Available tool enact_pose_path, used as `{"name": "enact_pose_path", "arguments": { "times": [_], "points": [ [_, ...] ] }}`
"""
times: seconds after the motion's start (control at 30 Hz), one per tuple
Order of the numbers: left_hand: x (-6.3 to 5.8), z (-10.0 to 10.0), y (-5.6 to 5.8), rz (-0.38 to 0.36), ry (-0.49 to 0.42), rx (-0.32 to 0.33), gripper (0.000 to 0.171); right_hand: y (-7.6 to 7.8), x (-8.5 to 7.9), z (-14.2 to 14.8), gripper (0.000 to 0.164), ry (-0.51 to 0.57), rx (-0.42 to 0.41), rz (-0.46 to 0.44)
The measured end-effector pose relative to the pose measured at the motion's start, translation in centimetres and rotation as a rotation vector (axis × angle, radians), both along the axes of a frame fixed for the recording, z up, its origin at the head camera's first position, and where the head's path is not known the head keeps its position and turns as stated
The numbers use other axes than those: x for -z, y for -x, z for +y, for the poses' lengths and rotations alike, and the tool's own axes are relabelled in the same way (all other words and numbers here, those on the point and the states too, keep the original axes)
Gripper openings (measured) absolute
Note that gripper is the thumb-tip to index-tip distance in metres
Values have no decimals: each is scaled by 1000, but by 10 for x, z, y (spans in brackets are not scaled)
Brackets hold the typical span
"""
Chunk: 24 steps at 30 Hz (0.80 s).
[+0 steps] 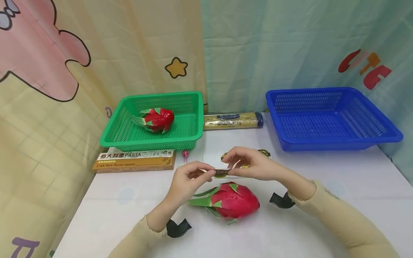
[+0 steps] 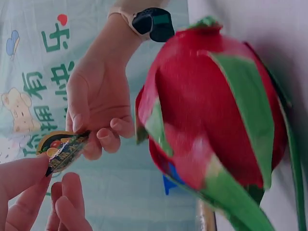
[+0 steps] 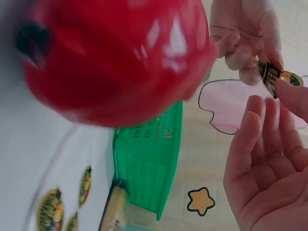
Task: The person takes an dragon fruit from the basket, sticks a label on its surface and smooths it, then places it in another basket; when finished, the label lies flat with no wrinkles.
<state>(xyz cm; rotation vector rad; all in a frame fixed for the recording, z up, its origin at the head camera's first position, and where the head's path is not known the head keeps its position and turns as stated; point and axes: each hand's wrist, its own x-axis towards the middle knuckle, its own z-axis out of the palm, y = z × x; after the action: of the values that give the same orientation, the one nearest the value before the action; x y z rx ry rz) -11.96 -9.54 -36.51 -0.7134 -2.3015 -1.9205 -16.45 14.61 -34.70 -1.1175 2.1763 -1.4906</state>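
Observation:
Both hands meet above a red dragon fruit [image 1: 239, 202] with green leaf tips, which lies on the white table. My left hand [image 1: 188, 181] pinches one end of a small black-and-gold label [image 1: 221, 173] between thumb and finger. The other end is pinched by my right hand [image 1: 253, 165]. Pictured fruit shows on the label [image 2: 65, 153] in the left wrist view, where it looks bent. More labels [image 1: 264, 152] lie on the table behind the right hand, partly hidden by it; the right wrist view shows several loose labels [image 3: 50, 211].
A green basket [image 1: 193, 139] at the back left holds another dragon fruit [image 1: 160, 120]. The blue basket [image 1: 330, 143] stands at the back right. Between them lies a pack of spaghetti [image 1: 231, 122]. A pasta box [image 1: 134, 162] and a lollipop [image 1: 185, 154] are in front of the green basket.

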Motion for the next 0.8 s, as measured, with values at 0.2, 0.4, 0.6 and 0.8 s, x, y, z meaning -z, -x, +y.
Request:
{"name": "enact_pose_path", "arguments": {
  "times": [0.2, 0.4, 0.6, 0.8],
  "points": [
    [5, 13, -26, -33, 52, 95, 11, -40, 15, 22, 12, 10, 0, 35],
    [15, 23, -40, -63, 102, 119, 20, -63, 33, 34, 11, 18, 50, -8],
    [26, 31, -47, 5, 185, 82, 16, -69, 48, 36, 15, 69, 56, -26],
    [33, 36, -48, 69, 255, 23, 16, -70, 56, 37, 22, 79, 97, 25]
  ]
}}
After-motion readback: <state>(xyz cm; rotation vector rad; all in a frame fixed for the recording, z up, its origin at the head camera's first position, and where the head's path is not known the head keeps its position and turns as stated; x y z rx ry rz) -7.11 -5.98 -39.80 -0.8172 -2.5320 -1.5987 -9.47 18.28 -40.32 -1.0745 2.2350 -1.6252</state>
